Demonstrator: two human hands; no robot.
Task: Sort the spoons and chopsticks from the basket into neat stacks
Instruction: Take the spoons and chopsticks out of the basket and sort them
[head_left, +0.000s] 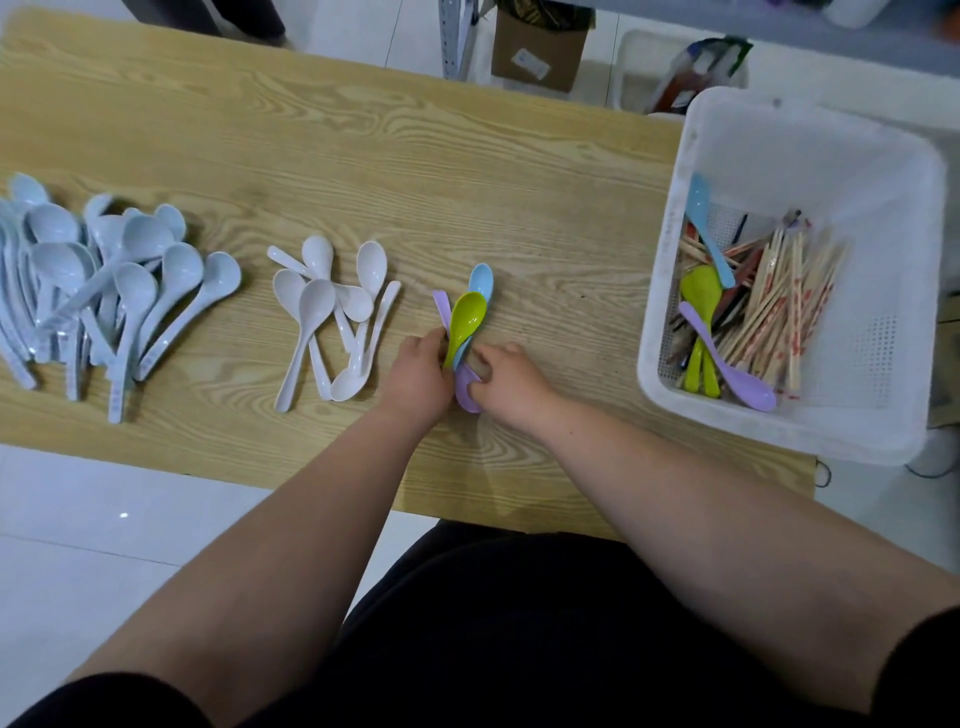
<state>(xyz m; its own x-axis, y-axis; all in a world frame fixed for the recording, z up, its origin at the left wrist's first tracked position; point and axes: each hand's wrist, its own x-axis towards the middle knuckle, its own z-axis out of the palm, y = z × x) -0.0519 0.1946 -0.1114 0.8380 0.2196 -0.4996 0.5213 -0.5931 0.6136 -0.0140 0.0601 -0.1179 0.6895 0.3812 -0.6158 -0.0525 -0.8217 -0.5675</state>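
On the wooden table (363, 156), a small bunch of coloured spoons lies in front of me: a green spoon (466, 317) on top, a blue spoon (481, 279) under it and purple spoons (467, 397) below. My left hand (418, 376) grips the bunch at the handles from the left. My right hand (506, 382) holds it from the right, fingers curled on the purple one. The white basket (810, 135) at the right holds wooden chopsticks (784, 306), green spoons (701, 312), a purple spoon (737, 376) and a blue spoon (709, 234).
A loose group of white spoons (332, 306) lies left of my hands. A large heap of pale blue-grey spoons (98, 280) covers the table's left end. Beyond the far edge stand a cardboard box (537, 49) and a white bin (639, 67) on the floor.
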